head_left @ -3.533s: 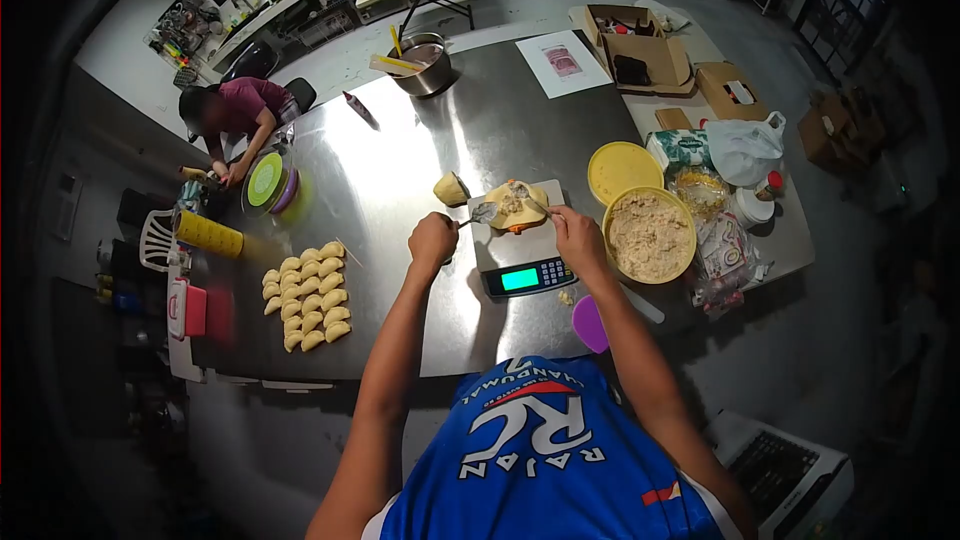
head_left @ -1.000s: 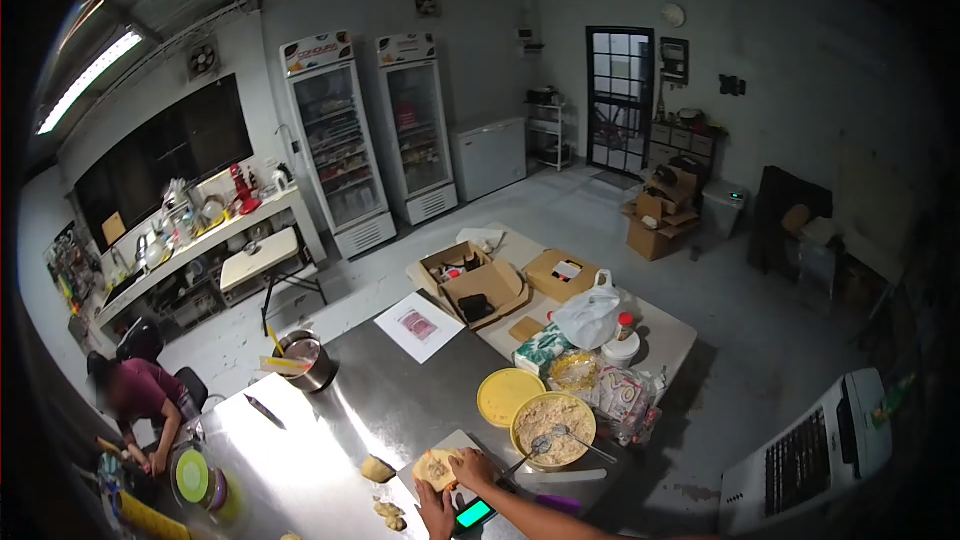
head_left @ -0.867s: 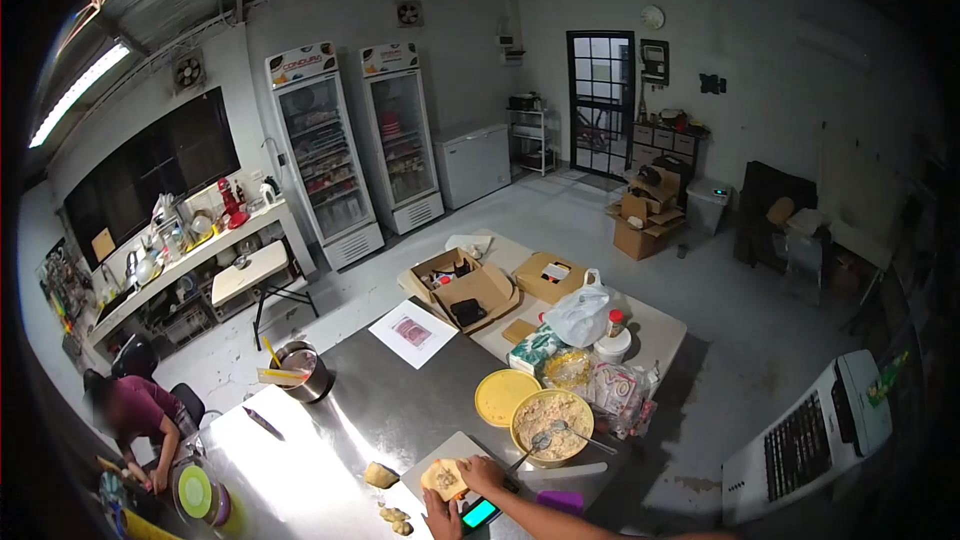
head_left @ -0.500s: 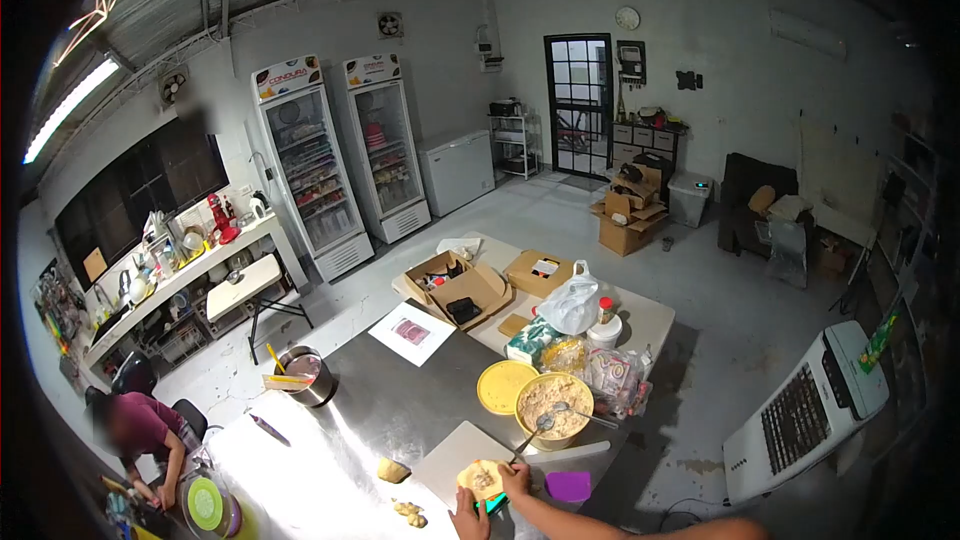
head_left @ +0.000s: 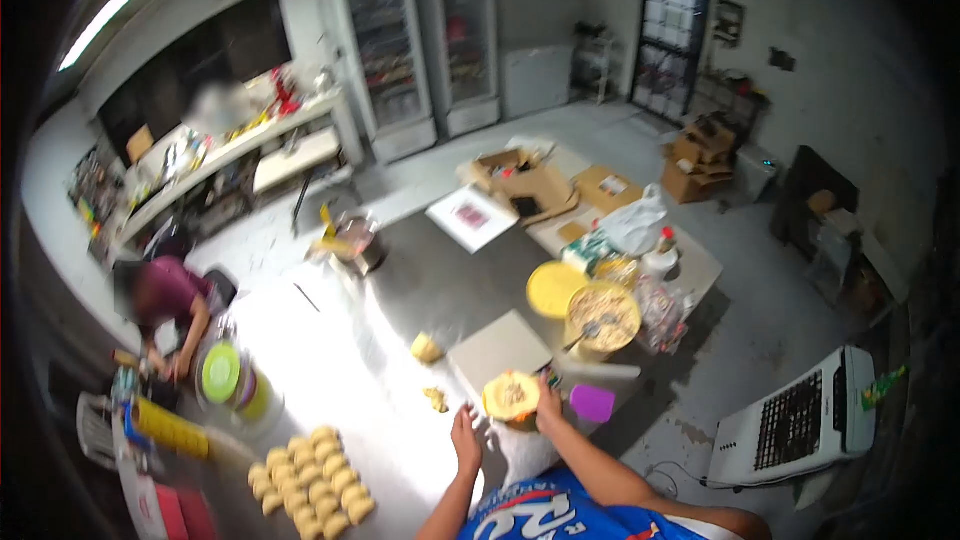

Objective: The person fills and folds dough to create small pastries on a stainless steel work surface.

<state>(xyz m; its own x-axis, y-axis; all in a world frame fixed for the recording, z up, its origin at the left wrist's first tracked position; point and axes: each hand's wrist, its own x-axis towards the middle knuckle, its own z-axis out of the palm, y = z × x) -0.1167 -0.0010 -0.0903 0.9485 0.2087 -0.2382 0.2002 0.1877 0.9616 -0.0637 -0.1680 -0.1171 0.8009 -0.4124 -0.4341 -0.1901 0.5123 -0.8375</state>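
Observation:
My right hand (head_left: 548, 408) grips the right edge of a round of yellow dough (head_left: 512, 395) with a mound of filling in its middle. Something dark and partly orange shows under the dough. My left hand (head_left: 467, 437) is off to the left of the dough, holding nothing, its fingers apart. Just behind the dough lies a light grey board (head_left: 498, 348). Beyond and to the right stands a yellow tub of filling (head_left: 603, 320) with a spoon in it. A dough lump (head_left: 427, 348) and small scraps (head_left: 435, 399) lie left of the board.
Several folded dough pieces (head_left: 312, 485) sit in rows at the lower left. A purple scraper (head_left: 592, 403) lies at the right, near the yellow lid (head_left: 557, 289). A metal pot (head_left: 358, 242) stands farther back. A person (head_left: 172, 305) sits at the left, beside a green-lidded container (head_left: 222, 374).
The view has swung down and left, bringing the rows of dough pieces into sight. My left hand has come away from the dough; my right hand stays on it.

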